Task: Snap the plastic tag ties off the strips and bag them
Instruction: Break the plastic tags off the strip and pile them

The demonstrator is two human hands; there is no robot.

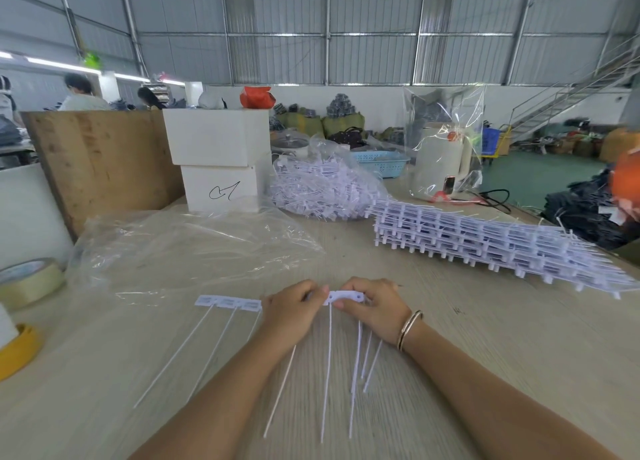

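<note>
We hold one white strip of tag ties (277, 303) across the middle of the wooden table (485, 338), both hands meeting on it. Our left hand (292, 312) is curled over the strip's middle, fingers folded down around it, with three tag heads still showing to the left of the knuckles and their thin tails trailing toward us over the tabletop. Our right hand (375, 309), a bracelet (408, 329) on its wrist, pinches the strip's right end between thumb and curled fingers; a short white piece with small holes shows just above the thumb, touching both hands. More tails hang below the two hands, slightly blurred, so we cannot tell which are still joined to the strip. A crumpled clear plastic bag (194, 248) lies flat on the table just beyond the left hand. Farther back a second bag holds a heap of loose tag ties (322, 189), and to the right of it sits a stack of uncut strips (485, 245). White boxes (218, 158) stand behind the flat bag, and tape rolls (27, 283) rest at the left edge.
</note>
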